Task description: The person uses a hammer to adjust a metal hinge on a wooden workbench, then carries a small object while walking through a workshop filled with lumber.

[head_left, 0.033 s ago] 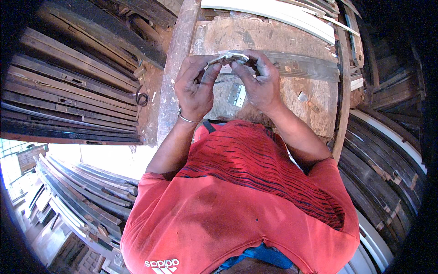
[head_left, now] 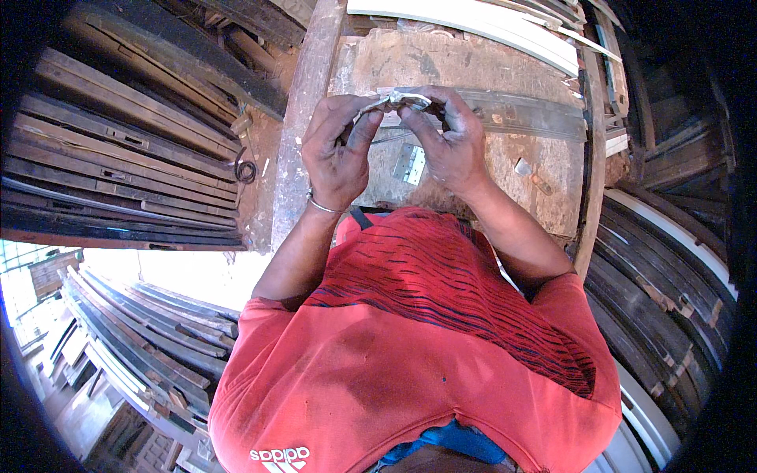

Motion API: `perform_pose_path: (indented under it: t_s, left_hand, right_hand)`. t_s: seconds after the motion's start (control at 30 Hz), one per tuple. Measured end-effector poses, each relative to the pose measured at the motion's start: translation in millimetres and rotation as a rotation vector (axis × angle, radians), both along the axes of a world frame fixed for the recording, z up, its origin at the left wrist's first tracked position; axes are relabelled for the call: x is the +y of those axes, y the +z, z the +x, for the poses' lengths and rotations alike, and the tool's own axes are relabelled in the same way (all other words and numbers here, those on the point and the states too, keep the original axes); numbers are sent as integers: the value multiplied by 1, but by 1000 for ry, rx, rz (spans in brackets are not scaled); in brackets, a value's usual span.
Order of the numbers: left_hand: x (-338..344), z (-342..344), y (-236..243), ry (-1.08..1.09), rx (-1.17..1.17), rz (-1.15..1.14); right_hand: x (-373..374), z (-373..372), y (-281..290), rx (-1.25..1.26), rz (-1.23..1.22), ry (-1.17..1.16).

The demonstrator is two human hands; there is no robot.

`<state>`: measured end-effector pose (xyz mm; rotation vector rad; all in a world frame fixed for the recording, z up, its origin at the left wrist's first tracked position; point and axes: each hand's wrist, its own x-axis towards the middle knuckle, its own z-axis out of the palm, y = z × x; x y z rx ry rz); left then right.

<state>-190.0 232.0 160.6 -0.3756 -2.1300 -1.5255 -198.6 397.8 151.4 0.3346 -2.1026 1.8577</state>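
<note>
In both hands, raised over the workbench, is a grey metal hinge (head_left: 396, 96) seen nearly edge-on, with its pin ridge toward the middle. My left hand (head_left: 337, 146) pinches one leaf between thumb and curled fingers. The other leaf is gripped by my right hand (head_left: 453, 140), whose thumb presses near the middle. Fingers cover part of the hinge. Below, between my wrists, a second flat metal hinge (head_left: 410, 164) with screw holes lies on the worn wooden workbench (head_left: 465, 201).
A small tool with a pale blade and wooden handle (head_left: 542, 184) lies at the bench's right. A long dark strip (head_left: 520, 110) crosses the bench behind my hands. White boards (head_left: 473, 27) lie along the far end. Stacked dark timber (head_left: 118, 158) stands left, with more timber (head_left: 654, 276) at right.
</note>
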Motion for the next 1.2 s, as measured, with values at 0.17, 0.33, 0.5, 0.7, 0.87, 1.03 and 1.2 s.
perform_pose_path:
  t_s: [0.17, 0.33, 0.5, 0.7, 0.87, 1.03, 1.2]
  left_hand:
    - [-2, -1, -3, -21, 107, 17]
    - [-4, -3, -5, 13, 16, -47]
    - [-10, -13, -40, 9, -430, 324]
    - [-25, -14, -89, -39, -988, 798]
    - [-30, -19, -130, -48, -1218, 597]
    - [-25, -25, -155, -67, -1253, 761]
    - [-11, -34, -164, -49, -1028, 535]
  right_hand:
    - [2, -2, 0, 66, 38, 37]
    - [3, -6, -9, 76, 72, 23]
    - [24, -45, -72, -274, 103, -166]
    - [54, -84, -184, -419, 369, -257]
    - [23, -95, -203, -356, 333, -179]
    - [-5, -107, -187, -400, 532, -157]
    - [-3, -101, -201, -365, 542, -175]
